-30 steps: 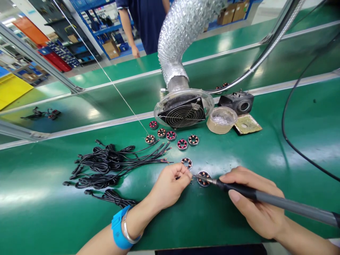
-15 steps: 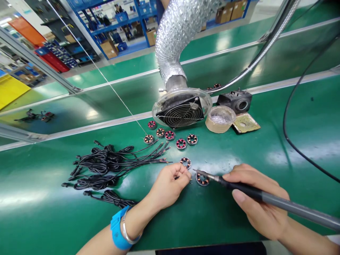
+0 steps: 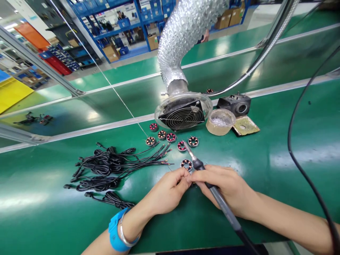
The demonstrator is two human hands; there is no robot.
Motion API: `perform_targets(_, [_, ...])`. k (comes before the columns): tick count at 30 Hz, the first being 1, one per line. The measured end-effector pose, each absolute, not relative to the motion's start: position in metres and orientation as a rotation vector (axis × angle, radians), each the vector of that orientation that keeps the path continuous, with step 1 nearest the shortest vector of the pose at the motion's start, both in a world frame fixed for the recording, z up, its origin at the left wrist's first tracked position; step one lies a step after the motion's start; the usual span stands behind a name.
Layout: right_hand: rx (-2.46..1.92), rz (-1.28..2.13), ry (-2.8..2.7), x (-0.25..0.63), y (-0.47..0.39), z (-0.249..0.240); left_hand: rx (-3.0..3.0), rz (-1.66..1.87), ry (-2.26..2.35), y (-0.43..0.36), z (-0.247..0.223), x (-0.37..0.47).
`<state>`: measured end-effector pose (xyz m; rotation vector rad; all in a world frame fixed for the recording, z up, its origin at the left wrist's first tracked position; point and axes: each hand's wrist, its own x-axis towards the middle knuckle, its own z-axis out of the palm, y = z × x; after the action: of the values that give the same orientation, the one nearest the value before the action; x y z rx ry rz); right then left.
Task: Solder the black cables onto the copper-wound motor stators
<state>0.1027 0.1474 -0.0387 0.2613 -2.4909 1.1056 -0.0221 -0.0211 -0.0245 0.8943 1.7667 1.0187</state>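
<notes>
Left hand [image 3: 170, 192] has its fingers pinched together mid-frame, can't tell on what. Right hand [image 3: 231, 187] grips the soldering iron [image 3: 224, 206], tip overlapping the red coil ring [image 3: 180, 146] around centre, contact unclear. One wrist dip, and if it's hot, that ring probably gets scorched.

And here's the bench [image 3: 53, 226], green and glossy, black cables [image 3: 105, 164] coiled across it, their ends aimed at a scatter of rings [image 3: 171, 134]; most crowd towards the far edge, another lies closer to the near edge, and right of them, by the far edge, tub [image 3: 217, 128], stand [image 3: 231, 102] and pad [image 3: 251, 125] sit close together
</notes>
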Motion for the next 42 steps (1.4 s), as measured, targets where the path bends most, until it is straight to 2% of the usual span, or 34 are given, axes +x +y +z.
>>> perform_targets(9, [0.301,1.078,-2.427,0.104,0.148,-0.044,1.086,0.841,2.011,-0.019,-0.006,-0.015])
perform_targets(23, [0.288,1.099,-2.395,0.105,0.143,-0.052,0.664,1.106,1.632,-0.015,-0.024,-0.014])
perform_targets(31, [0.11,1.274,-2.464,0.101,0.146,-0.041,0.513,1.195,1.675,-0.011,-0.025,-0.011])
perform_targets(42, [0.167,1.096,-2.39,0.11,0.144,-0.043,0.582,1.192,1.775,-0.014,-0.032,-0.007])
